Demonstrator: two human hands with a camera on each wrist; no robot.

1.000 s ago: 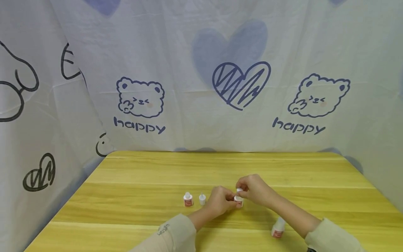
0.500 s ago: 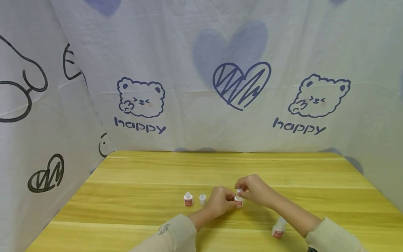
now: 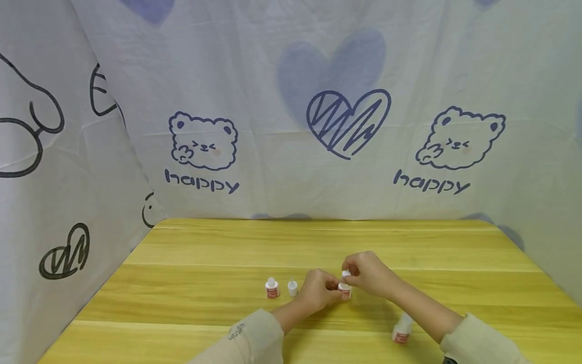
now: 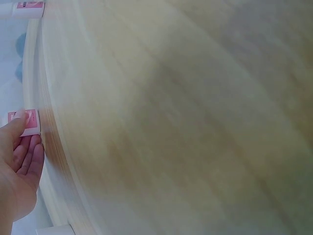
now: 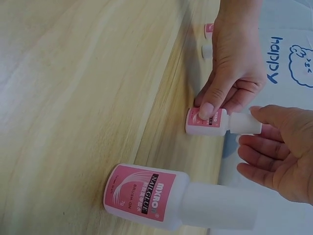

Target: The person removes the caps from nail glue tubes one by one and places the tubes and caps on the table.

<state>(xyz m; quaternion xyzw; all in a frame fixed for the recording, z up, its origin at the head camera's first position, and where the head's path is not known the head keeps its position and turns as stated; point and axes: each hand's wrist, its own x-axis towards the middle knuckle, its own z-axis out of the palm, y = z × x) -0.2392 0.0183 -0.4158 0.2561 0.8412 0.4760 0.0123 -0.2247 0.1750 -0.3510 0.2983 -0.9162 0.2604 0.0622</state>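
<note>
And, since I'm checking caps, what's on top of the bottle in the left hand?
A white cap, pinched by the right hand, tops the bottle. The opening beneath is covered and cannot be seen.

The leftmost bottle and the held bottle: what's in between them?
The head view shows a white cap, thin tip up, beside the leftmost bottle, then the left hand, which grips the held bottle.

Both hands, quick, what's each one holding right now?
Left hand: holding the nail glue bottle by its body.
Right hand: pinching the white cap at that bottle's neck.
</note>
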